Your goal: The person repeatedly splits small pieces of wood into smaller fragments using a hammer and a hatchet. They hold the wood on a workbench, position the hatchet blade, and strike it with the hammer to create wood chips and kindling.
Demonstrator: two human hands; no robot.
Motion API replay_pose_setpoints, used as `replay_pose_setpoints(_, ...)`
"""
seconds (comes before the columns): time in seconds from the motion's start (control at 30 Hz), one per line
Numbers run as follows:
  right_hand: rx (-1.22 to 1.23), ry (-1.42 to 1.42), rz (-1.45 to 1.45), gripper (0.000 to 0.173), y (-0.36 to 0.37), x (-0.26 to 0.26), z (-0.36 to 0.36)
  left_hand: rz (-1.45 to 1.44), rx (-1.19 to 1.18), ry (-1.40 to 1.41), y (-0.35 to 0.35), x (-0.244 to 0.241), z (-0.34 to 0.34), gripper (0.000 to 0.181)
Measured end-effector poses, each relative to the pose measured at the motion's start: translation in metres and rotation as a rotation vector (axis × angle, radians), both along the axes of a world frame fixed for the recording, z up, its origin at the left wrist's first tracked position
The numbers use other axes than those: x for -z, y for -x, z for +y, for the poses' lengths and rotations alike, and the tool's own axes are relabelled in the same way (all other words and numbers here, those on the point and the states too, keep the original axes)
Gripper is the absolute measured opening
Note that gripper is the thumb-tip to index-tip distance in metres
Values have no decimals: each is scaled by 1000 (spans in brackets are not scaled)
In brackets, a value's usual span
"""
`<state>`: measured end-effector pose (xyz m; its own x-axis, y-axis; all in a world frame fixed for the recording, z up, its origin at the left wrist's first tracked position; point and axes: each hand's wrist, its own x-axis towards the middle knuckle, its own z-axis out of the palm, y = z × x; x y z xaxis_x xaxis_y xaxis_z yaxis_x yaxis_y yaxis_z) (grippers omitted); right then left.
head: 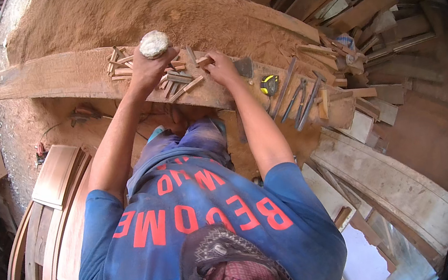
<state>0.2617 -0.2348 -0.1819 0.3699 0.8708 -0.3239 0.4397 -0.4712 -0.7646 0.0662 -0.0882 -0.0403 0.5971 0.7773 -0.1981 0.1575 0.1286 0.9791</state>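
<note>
My left hand [149, 68] grips an upright tool whose round, whitish, battered top [154, 44] faces me; its lower part is hidden, so I cannot tell its kind. In the fingers of my right hand [221, 69] is a small wood block [204, 61], held just above the wooden bench plank [61, 76]. Short wood strips [177, 77] lie in a loose heap between and below my hands. More thin sticks [116, 63] are piled left of my left hand. A dark flat metal blade [244, 67] rests close to the right of my right hand.
Farther right on the bench lie a yellow-black tape measure [269, 85], a long metal bar [284, 88], pincers [295, 98] and a hammer [310, 100]. Sawdust [108, 20] is heaped behind the bench. Stacked wood panels [57, 173] stand at left, and offcuts [382, 28] crowd the right.
</note>
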Motion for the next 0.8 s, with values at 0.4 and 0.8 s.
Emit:
replay_pose_setpoints(0.4, 26, -274, -7, 30, 7, 7, -31, -34, 237, -110, -55, -32, -28, 22)
replay_pose_setpoints(0.8, 58, -234, -17, 21, 11, 3, -31, -1, 284, -167, -71, -22, -34, 22)
